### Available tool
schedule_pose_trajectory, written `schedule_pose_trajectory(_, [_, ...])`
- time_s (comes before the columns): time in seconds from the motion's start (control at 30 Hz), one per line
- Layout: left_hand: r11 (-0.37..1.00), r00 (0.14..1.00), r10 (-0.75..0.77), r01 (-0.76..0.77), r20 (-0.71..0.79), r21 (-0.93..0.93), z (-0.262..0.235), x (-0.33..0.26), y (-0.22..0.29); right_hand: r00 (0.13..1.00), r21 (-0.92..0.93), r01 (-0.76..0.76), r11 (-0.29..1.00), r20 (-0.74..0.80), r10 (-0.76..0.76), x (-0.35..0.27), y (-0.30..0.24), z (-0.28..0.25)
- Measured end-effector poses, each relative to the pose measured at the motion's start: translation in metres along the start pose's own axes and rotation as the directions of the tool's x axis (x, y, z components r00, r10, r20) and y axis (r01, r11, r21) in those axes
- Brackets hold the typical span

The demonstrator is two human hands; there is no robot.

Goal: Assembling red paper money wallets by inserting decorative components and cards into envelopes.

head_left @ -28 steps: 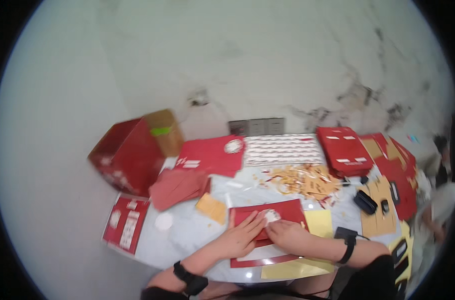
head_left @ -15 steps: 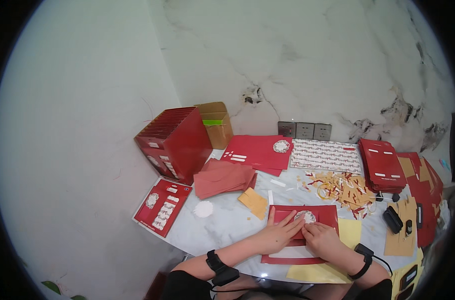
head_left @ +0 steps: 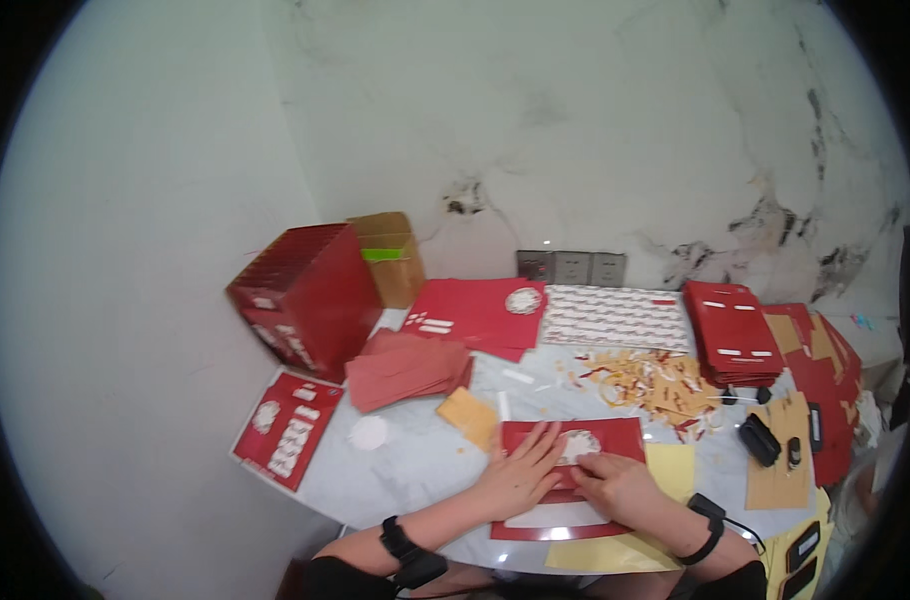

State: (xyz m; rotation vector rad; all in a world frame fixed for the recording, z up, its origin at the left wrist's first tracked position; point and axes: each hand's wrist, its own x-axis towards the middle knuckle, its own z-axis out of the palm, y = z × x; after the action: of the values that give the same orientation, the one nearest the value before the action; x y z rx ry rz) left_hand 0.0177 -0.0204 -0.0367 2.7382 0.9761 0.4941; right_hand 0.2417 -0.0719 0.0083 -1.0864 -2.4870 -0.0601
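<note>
A red card panel (head_left: 625,432) with a paler strip along its near side lies at the table's front edge. Near its middle sits a white, lace-like round piece (head_left: 578,443). My left hand (head_left: 520,472) rests flat on the panel's left part, fingers stretched toward the round piece. On the right, my right hand (head_left: 620,488) has its fingers bent and drawn together at the near edge of that piece; whatever lies under the fingertips is hidden. A yellow sheet (head_left: 670,465) sticks out from beneath the panel.
A red box (head_left: 340,290) full of upright cards stands far left beside a brown carton (head_left: 400,270). Pinkish-red envelopes (head_left: 405,370), a patterned white sheet (head_left: 615,318), paper scraps (head_left: 665,390) and a stack of red cards (head_left: 732,330) surround the work spot. A black case (head_left: 759,440) lies right.
The whole view has shifted, so the table's things appear farther left. Both hands stay on the red panel, in nearly the same places on it.
</note>
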Motion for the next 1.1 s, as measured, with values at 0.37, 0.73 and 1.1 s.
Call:
schedule_pose_trajectory(0.37, [0.982,0.999,-0.034,0.029,0.026,0.188,-0.006,-0.002,0.008,0.992,0.117,-0.104,0.988,0.079,0.095,-0.008,-0.001,-0.003])
schedule_pose_trajectory(0.73, [0.984,0.998,-0.047,0.042,0.029,0.171,-0.007,-0.001,0.006,0.968,-0.044,-0.103,0.994,0.223,0.111,-0.008,0.007,0.015])
schedule_pose_trajectory(1.1, [0.985,0.999,-0.031,0.034,-0.022,0.169,-0.002,-0.005,0.006,0.966,-0.096,-0.067,0.993,0.244,0.088,-0.006,0.008,0.02])
